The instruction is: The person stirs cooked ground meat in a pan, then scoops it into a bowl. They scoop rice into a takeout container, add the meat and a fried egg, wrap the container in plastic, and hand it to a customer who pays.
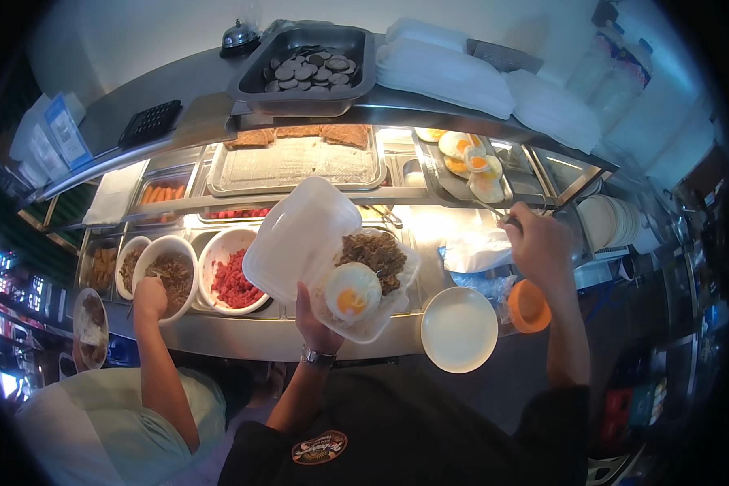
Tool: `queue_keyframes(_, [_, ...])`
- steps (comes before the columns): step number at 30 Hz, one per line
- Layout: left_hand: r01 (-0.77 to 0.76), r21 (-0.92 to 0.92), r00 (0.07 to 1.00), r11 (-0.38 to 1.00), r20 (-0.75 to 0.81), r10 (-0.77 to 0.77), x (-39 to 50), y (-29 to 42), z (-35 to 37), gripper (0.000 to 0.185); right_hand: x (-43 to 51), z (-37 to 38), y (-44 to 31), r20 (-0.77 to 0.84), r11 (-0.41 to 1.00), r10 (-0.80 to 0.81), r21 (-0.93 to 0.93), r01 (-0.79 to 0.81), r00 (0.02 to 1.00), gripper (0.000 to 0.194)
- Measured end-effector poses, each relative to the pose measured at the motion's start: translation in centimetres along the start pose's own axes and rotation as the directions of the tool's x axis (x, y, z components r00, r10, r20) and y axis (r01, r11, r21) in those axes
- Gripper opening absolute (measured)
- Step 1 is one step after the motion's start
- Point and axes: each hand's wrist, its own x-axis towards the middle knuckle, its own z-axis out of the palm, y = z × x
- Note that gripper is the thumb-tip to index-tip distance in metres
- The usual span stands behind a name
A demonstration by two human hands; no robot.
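My left hand holds an opened white foam food container from beneath; its lid leans back to the left. In its base lie a fried egg and browned chopped meat, over what looks like rice. My right hand, farther right, grips the dark handle of a metal serving utensil, whose far end reaches the tray of fried eggs. Several fried eggs lie on that tray. Part of the utensil's working end is hard to make out against the tray edge.
A co-worker's hand is in a bowl of shredded meat at left. A bowl of red meat stands nearer. A white plate and an orange lid or bowl lie at right. Above runs a shelf with a coin pan.
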Motion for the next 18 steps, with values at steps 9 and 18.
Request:
queue_keyframes(9, [-0.062, -0.094, 0.996, 0.994, -0.071, 0.055, -0.5, 0.7, -0.5, 0.065, 4.6, 8.6, -1.6, -0.542, 0.979, -0.200, -0.093, 0.179, 0.816, 0.027])
queue_keyframes(18, [-0.068, 0.373, 0.982, 0.925, -0.137, 0.128, -1.3, -0.3, -2.2, 0.069, -6.8, 18.1, -14.3, 0.372, -0.707, -0.221, 0.576, -0.410, 0.902, 0.079])
